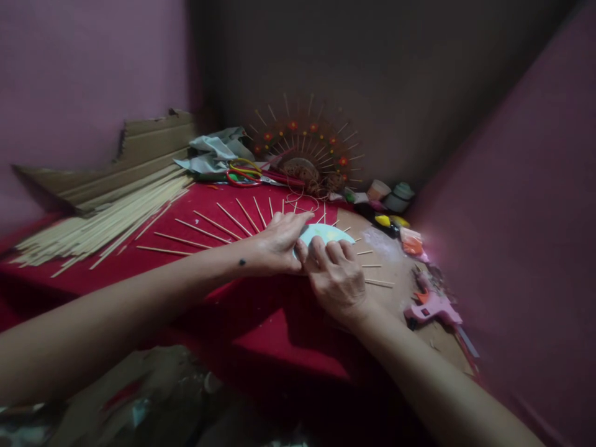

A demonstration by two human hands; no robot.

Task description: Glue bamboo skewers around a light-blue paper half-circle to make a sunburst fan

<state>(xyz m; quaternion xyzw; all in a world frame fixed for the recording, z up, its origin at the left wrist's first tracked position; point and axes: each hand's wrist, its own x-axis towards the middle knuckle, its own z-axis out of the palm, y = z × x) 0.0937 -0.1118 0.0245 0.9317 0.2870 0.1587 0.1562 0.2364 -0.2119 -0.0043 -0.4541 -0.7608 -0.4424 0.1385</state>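
Note:
A pale blue half-disc [329, 232] lies at the front of the table, with thin wooden sticks [216, 225] fanning out around it. My left hand [280, 241] grips its left side, thumb toward me and fingers over the far edge. Curled over the front of the same piece are the fingers of my right hand [338, 273]; their tips are hidden. Both hands meet near the half-disc's left front corner. How the sticks join the piece is covered by my hands.
Loose sticks [116, 217] lie in a pile beside torn cardboard [153, 155] at left. Scissors [246, 174] rest at the back, before a sunburst ornament [302, 139] with red flowers. A pink glue gun [435, 307] lies on a brown board [388, 248] at right.

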